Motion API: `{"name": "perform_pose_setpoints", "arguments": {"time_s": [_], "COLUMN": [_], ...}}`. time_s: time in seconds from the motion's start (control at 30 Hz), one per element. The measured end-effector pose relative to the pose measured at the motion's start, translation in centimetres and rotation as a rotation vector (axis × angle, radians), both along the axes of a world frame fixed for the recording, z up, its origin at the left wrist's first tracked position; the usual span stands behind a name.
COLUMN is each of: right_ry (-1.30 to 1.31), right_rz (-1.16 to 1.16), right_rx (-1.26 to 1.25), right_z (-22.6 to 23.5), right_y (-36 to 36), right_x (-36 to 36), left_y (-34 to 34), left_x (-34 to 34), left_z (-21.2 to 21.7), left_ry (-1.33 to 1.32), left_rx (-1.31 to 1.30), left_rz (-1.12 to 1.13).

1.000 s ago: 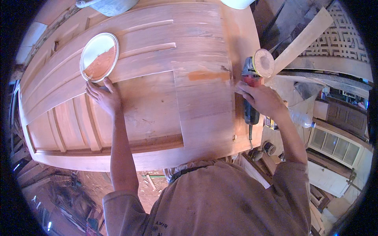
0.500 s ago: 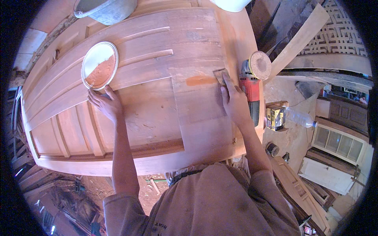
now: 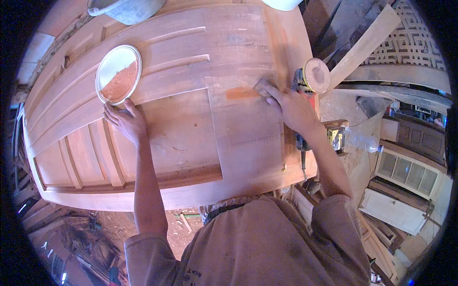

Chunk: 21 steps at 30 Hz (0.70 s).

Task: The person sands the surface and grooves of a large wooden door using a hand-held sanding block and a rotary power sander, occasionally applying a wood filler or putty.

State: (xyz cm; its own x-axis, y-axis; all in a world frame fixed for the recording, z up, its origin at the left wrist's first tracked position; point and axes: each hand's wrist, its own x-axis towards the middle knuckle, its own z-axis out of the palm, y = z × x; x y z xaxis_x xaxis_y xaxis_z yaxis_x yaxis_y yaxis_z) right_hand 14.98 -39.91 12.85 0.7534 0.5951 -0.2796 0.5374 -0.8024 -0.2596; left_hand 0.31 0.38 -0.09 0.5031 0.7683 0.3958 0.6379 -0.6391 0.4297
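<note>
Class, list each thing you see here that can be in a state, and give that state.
Lid: partly covered with orange filler
Left hand: at the lid's rim, grip unclear
Scraper: held at the orange smear's right end
Right hand: closed on the scraper
Orange smear: spread on the door
Door: lying flat
Grinder: on the door, disc exposed, running or not unclear
Bottle: capped
Grey bucket: partly out of view

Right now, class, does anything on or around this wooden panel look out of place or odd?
Yes: an orange patch on the wooden panel, just left of the flat piece in the right hand, stands out against paler wood. Wood scraps also lie scattered on the floor.
</note>
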Motion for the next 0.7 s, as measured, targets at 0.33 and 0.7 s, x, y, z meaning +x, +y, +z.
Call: {"name": "perform_pose_setpoints", "arguments": {"time_s": [0.33,0.7], "right_ry": [0.033,-0.078], "right_rz": [0.057,-0.389], "right_rx": [0.041,0.059], "right_z": [2.7,-3.2], "right_y": [-2.7,0.3], "right_x": [0.5,-4.5], "left_y": [-0.1,-0.7], "left_x": [-0.5,0.2], "left_z": [0.5,0.9], "left_ry": [-0.063,-0.039], "left_rx": [0.001,-0.017], "left_rz": [-0.029,-0.007]}}
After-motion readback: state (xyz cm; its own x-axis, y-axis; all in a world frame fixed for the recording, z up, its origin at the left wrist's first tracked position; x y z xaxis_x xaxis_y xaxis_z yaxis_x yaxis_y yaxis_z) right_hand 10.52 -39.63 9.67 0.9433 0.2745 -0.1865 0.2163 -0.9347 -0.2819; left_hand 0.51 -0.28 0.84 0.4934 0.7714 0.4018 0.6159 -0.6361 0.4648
